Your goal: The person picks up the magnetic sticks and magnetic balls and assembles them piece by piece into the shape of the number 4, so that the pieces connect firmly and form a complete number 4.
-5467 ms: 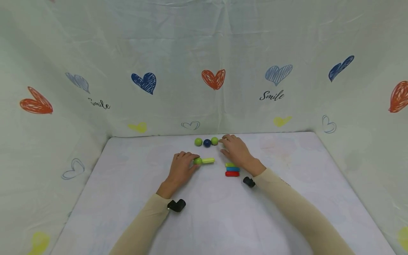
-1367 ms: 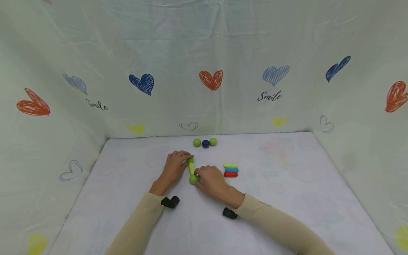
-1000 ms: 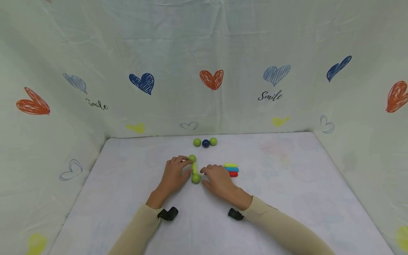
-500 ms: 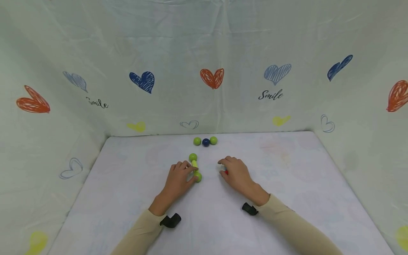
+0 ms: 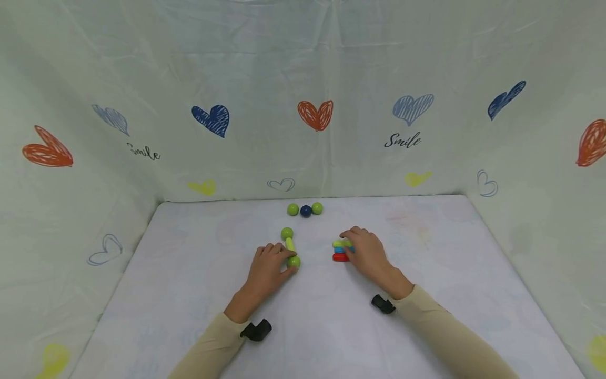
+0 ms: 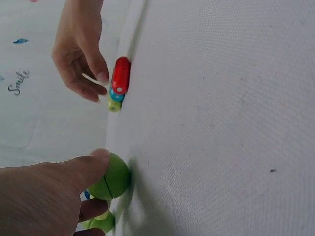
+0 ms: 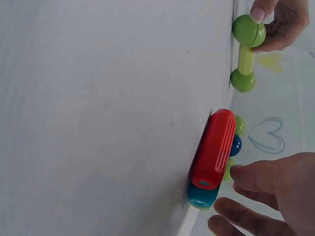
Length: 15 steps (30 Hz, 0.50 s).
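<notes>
Rightward since half a second ago, the right hand (image 5: 369, 255) has shifted, uncovering the left ends of three rods (image 5: 338, 250); its thumb and fingers are apart, just beside them. Left hand (image 5: 268, 269) pinches the near green ball (image 5: 294, 261) of a ball-and-rod dumbbell (image 5: 290, 244) lying on the white table (image 5: 322, 326). Right of it, the rods lie side by side: red rod (image 5: 339, 257) nearest, blue rod (image 5: 337, 250), yellow-green rod (image 5: 338, 243). Beyond, a navy ball (image 5: 305, 211) sits between two green balls (image 5: 292, 209) before the heart-printed backdrop (image 5: 265, 79).
</notes>
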{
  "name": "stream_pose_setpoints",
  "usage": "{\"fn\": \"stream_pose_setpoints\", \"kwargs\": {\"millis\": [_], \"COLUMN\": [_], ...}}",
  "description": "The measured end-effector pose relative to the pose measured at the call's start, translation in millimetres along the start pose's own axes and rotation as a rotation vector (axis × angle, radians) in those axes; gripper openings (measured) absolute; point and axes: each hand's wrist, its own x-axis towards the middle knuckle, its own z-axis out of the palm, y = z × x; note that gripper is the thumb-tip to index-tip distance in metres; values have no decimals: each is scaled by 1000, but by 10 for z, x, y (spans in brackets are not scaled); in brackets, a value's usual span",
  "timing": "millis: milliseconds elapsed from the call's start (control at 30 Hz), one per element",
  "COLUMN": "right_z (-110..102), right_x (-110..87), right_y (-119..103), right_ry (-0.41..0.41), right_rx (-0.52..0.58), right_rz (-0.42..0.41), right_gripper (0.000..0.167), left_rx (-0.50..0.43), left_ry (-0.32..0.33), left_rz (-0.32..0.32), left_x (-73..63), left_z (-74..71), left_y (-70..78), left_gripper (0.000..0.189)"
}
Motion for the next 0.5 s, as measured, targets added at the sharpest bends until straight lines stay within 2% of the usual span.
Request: {"fn": "stream_pose_setpoints", "kwargs": {"millis": [267,500], "right_z": [-25,-30], "right_x": [34,78], "right_y": [47,74], "right_ry": [-67,-110], "right_rx": [-25,-14], "right_rz": [27,52], "right_gripper": [28,23], "left_rx": [27,30], "left_ry": [3,-24], "left_rz": [-4,-19], "left_x": [-15,-29], "left_z": [-18,-59], "left_y": [-16,-64], "left_gripper": [32,31]}}
